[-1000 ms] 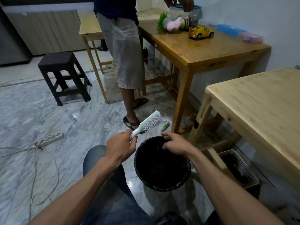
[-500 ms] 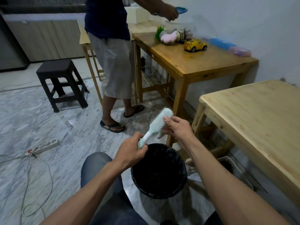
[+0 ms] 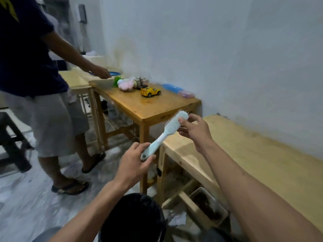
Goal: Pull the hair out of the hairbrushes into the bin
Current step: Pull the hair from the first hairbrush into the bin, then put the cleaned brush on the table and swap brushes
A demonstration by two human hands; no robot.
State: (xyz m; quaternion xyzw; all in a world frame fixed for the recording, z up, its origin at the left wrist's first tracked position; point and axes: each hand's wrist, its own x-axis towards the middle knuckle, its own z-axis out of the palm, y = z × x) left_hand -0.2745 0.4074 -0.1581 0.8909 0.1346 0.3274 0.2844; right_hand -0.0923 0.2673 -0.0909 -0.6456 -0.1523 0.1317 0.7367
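Black stool (image 3: 10, 142): far left edge, on the marble floor (image 3: 26, 203), partly cut off.

Second person (image 3: 35, 84): standing, dark shirt, grey shorts, sandals; one hand reaching over the far bench to a blue lid (image 3: 114, 73).

Far bench (image 3: 148, 109): wooden, carrying plush toys (image 3: 129, 83), a yellow toy car (image 3: 150, 91), a blue box (image 3: 172, 88) and a pink box (image 3: 186, 93) by the wall.

Left hand (image 3: 134, 168): fingers curled round the handle end of the hairbrush, thumb on top.

Hairbrush (image 3: 167, 131): pale blue, held in the air, tilted up to the right, bristles facing up and to the left; above and well apart from the bin.

Bin (image 3: 132, 217): black, round, at bottom centre between the forearms; contents dark, not discernible.

Right hand (image 3: 194, 130): fingertips pinching at the bristled head of the hairbrush; whether hair is caught between them is not discernible.

Near bench (image 3: 253, 154): light wood, along the right wall.

White basket (image 3: 208, 205): on the floor under the near bench, holding dark material.
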